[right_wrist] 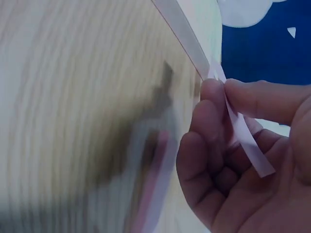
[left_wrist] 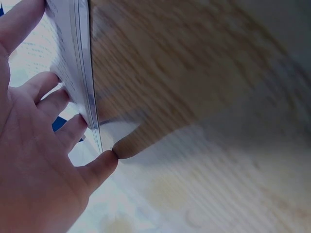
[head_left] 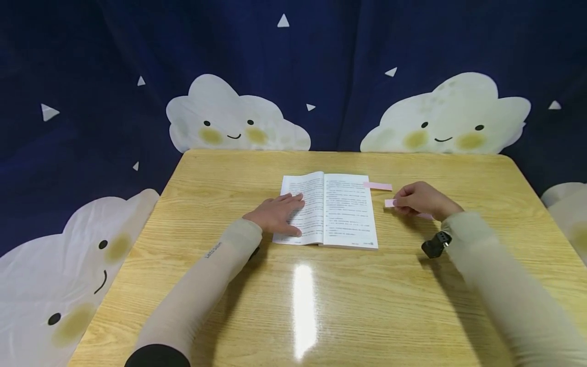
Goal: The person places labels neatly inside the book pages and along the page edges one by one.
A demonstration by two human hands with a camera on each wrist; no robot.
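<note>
An open book (head_left: 349,211) with printed pages lies on the wooden table. My left hand (head_left: 277,213) rests on its left page, fingers spread; in the left wrist view, the little finger of that hand (left_wrist: 36,141) reaches past the page edge to the tabletop. To the right of the book, my right hand (head_left: 424,200) pinches a pale pink sticky strip (right_wrist: 248,141) between thumb and index finger. One pink sticky strip (head_left: 379,186) juts out from the right page near its top. Under the right hand lies a pad of pink strips (right_wrist: 155,189), partly hidden in the head view.
The wooden table (head_left: 367,306) reaches back to a dark blue curtain (head_left: 339,61) printed with smiling clouds and white triangles. A black wrist device (head_left: 435,244) hangs below the right wrist. Light glares on the tabletop in front of the book.
</note>
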